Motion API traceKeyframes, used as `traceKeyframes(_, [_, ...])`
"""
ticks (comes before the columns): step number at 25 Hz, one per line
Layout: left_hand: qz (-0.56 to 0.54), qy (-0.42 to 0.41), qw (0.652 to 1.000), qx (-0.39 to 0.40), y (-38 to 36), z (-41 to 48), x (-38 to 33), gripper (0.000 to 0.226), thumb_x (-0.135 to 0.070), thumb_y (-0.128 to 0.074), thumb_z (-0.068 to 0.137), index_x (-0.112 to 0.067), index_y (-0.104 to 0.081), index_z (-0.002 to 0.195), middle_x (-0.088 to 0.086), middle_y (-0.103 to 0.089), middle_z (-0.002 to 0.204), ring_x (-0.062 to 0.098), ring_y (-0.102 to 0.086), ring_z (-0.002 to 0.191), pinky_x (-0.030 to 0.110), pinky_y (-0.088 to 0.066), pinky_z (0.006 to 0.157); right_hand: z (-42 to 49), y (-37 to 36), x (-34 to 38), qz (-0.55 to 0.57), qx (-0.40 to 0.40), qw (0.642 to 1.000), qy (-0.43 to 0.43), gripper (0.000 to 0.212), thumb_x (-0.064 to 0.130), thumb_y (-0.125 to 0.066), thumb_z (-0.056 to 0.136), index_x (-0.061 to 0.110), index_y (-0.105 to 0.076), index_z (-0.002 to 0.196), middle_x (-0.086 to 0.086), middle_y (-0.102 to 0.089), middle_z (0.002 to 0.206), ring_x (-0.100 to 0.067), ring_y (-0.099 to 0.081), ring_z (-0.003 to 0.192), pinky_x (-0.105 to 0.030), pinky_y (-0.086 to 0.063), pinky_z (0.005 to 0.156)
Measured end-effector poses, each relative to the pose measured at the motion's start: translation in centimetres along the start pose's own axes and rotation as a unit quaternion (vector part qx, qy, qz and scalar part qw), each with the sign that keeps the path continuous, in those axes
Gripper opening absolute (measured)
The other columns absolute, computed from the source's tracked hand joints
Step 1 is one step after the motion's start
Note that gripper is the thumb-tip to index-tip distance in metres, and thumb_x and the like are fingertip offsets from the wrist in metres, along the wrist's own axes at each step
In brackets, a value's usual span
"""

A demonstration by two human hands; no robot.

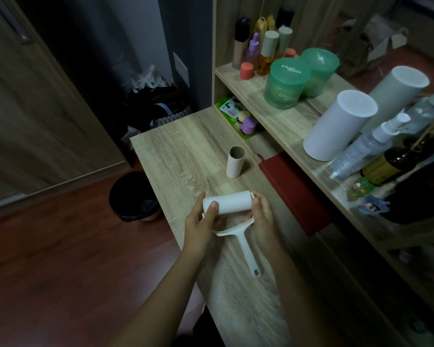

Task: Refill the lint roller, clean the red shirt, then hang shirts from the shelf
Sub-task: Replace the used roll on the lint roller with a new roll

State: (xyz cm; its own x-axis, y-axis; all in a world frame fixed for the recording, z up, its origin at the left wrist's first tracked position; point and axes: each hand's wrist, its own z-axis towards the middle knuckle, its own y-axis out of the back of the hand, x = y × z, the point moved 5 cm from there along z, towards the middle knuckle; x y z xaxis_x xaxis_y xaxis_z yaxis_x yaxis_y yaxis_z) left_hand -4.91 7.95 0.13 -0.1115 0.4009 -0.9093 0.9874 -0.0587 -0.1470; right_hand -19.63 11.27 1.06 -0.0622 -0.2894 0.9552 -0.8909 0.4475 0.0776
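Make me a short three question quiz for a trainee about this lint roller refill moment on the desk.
1. True or false: the cardboard tube lies flat on the desk.
2. Which hand's thumb rests on the white roll? A) left hand B) right hand
3. What stands on the floor left of the desk?

Key:
1. False, it stands upright.
2. A.
3. A black waste bin.
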Motion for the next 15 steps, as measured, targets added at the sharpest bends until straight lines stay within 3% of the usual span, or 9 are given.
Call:
traceKeyframes(3, [-0.044,0.024,0.999,0.000,0.0,0.3,0.5,0.048,-0.022,-0.057,0.091,-0.014,-0.044,0.136,-0.006,-0.058,0.124,0.016,-0.062,0.103,0.032,-0.051,0.085,-0.1,0.6,-0.5,-0.027,-0.018,0.999,0.004,0.029,0.023,-0.033,0.100,0.021,-0.053,0.121,0.009,-0.060,0.101,-0.003,-0.057,0.082,-0.011,-0.047,0.061])
traceKeyframes(6, [-0.089,0.059,0.994,0.006,0.1,0.9,1.4,0.036,-0.020,-0.057,0.091,-0.011,-0.054,0.126,0.010,-0.054,0.132,0.021,-0.061,0.107,0.025,-0.052,0.075,0.1,0.9,-1.4,-0.076,-0.035,0.996,-0.015,0.034,0.026,-0.033,0.100,0.020,-0.054,0.126,0.001,-0.062,0.104,-0.008,-0.055,0.070,-0.014,-0.044,0.057])
traceKeyframes(10, [-0.087,0.079,0.993,-0.025,0.5,1.3,2.3,0.050,-0.021,-0.056,0.092,0.000,-0.043,0.135,0.008,-0.062,0.092,0.014,-0.058,0.072,0.021,-0.052,0.066,0.2,1.4,-2.0,-0.094,-0.049,0.994,-0.002,0.034,0.023,-0.035,0.099,0.017,-0.055,0.126,-0.002,-0.057,0.111,-0.014,-0.056,0.077,-0.007,-0.044,0.053])
traceKeyframes(12, [-0.092,0.080,0.991,-0.050,1.1,1.6,2.7,0.052,-0.022,-0.055,0.092,-0.002,-0.039,0.137,0.005,-0.061,0.090,0.013,-0.058,0.070,0.021,-0.054,0.066,0.1,1.8,-2.6,-0.114,-0.061,0.992,-0.005,0.034,0.020,-0.036,0.099,0.012,-0.056,0.124,-0.006,-0.053,0.119,-0.019,-0.057,0.090,-0.011,-0.049,0.061])
traceKeyframes(14, [-0.114,0.088,0.987,-0.064,1.7,1.8,3.0,0.053,-0.022,-0.055,0.092,-0.004,-0.038,0.139,0.005,-0.061,0.097,0.013,-0.060,0.074,0.024,-0.054,0.073,-0.1,2.2,-3.5,-0.142,-0.076,0.987,-0.016,0.033,0.018,-0.037,0.099,0.008,-0.059,0.121,-0.009,-0.054,0.119,-0.018,-0.055,0.098,-0.028,-0.052,0.079])
traceKeyframes(15, [-0.121,0.088,0.987,-0.066,2.0,1.9,3.1,0.053,-0.022,-0.055,0.092,-0.004,-0.037,0.139,0.008,-0.061,0.102,0.014,-0.060,0.078,0.027,-0.053,0.079,-0.5,2.4,-3.7,-0.152,-0.085,0.985,-0.017,0.032,0.017,-0.038,0.098,0.006,-0.059,0.119,-0.011,-0.055,0.117,-0.016,-0.054,0.098,-0.028,-0.049,0.084])
